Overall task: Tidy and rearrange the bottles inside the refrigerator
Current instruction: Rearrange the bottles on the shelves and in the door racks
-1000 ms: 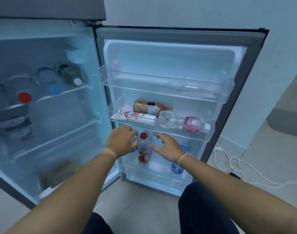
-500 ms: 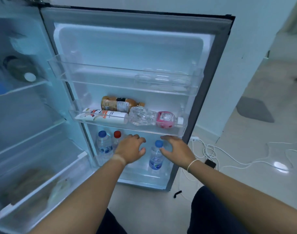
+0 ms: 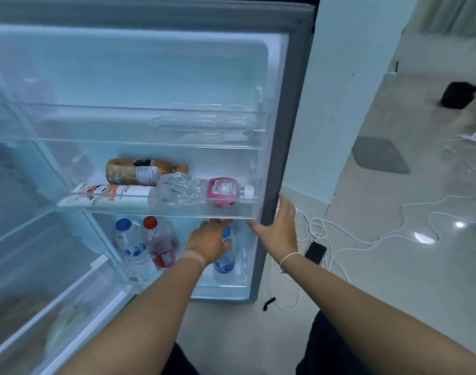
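Tidying is judged partly done: three bottles stand upright in the bottom door bin (image 3: 231, 286), while three others are left lying on the middle door shelf (image 3: 177, 213). A blue-capped water bottle (image 3: 226, 255) is touched by the left hand (image 3: 211, 243); whether it is gripped cannot be told. The right hand (image 3: 279, 228) is held apart, fingers spread, beside the door edge.
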`<action>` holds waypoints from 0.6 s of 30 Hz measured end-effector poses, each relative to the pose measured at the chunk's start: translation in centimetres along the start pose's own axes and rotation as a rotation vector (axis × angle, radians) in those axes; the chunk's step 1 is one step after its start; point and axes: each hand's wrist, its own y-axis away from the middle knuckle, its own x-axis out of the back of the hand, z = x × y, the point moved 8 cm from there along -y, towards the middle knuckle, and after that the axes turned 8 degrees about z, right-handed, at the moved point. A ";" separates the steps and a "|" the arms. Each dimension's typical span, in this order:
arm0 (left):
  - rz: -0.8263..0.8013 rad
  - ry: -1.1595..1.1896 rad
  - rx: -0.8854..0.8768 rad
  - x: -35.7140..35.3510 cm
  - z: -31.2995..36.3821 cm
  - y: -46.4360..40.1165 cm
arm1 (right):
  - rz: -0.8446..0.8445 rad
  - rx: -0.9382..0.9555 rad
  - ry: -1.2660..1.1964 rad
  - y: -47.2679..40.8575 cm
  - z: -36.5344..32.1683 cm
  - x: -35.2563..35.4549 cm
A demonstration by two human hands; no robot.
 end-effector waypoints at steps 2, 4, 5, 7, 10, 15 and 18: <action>-0.026 0.022 0.010 -0.4 -0.1 -0.4 | 0.000 -0.079 -0.079 -0.8 0.3 -0.4; -0.059 0.037 0.026 -1.1 -0.3 -0.8 | -0.041 -0.116 -0.129 -1.5 0.7 -1.3; -0.072 0.047 0.035 -1.4 -0.4 -0.9 | -0.060 -0.117 -0.145 -1.7 0.7 -1.7; -0.074 0.079 0.057 -1.8 -0.7 -1.0 | -0.069 -0.117 -0.164 -2.2 0.7 -2.2; -0.046 0.110 0.084 -1.8 -0.9 -1.1 | -0.070 -0.107 -0.150 -2.7 0.7 -2.4; -0.027 0.133 0.175 -1.4 -2.0 -1.0 | -0.084 -0.096 -0.109 -3.1 0.6 -2.4; -0.021 0.147 0.236 -1.0 -3.3 -0.5 | -0.085 -0.089 -0.102 -3.1 0.6 -2.3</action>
